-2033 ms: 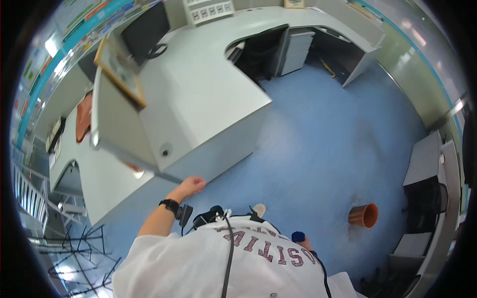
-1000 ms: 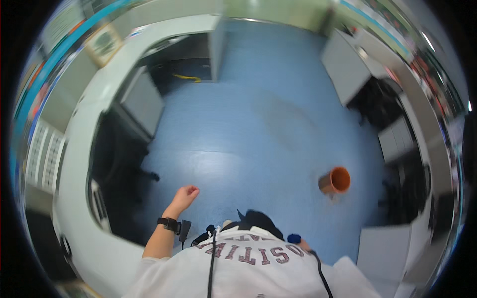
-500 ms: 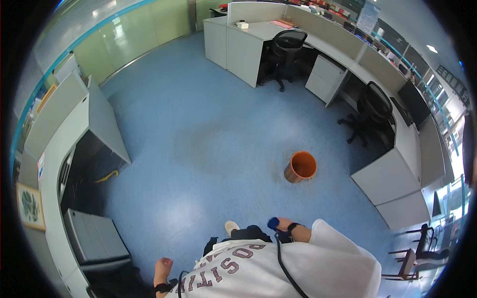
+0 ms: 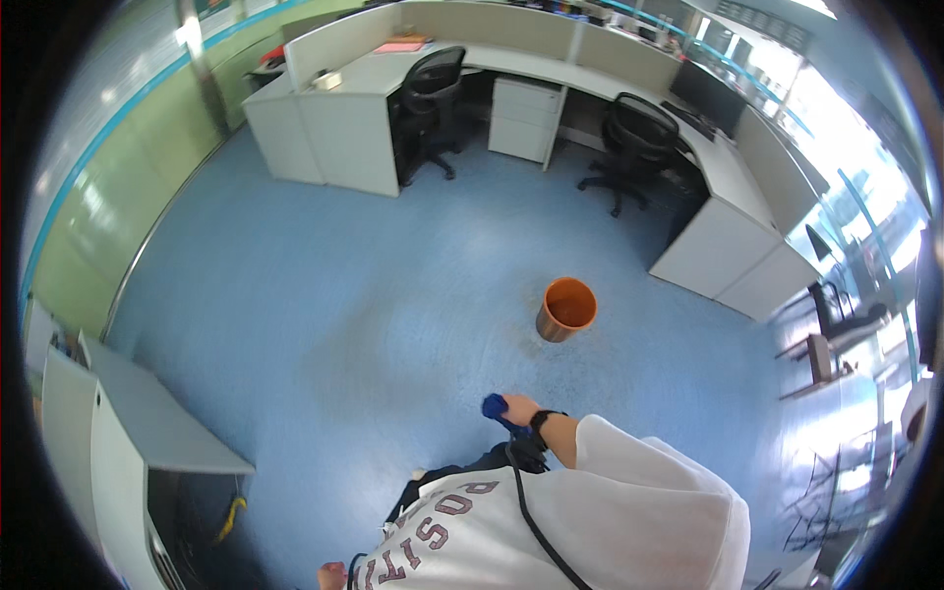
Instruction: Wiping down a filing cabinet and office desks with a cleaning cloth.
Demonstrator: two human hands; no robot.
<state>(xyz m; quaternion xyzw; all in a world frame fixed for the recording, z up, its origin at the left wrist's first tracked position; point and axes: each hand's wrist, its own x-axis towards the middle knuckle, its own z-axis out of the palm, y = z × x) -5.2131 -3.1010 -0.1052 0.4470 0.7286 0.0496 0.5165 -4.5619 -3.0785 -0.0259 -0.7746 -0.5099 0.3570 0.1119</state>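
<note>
The right hand (image 4: 518, 407) is closing around a small blue object (image 4: 494, 403), holding it out at waist height above the blue floor (image 4: 324, 324). An orange bucket (image 4: 567, 308) is standing upright on the floor just ahead, apart from the object, so nothing is reaching it yet. The left hand (image 4: 330, 575) is barely showing at the lower edge; I cannot tell whether it is open.

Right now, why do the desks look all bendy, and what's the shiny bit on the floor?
In the head view, the fisheye lens curves the white desks near the rim; window light at the right washes that edge pale; a soft glare lies on the blue floor left of the orange bin.
</note>
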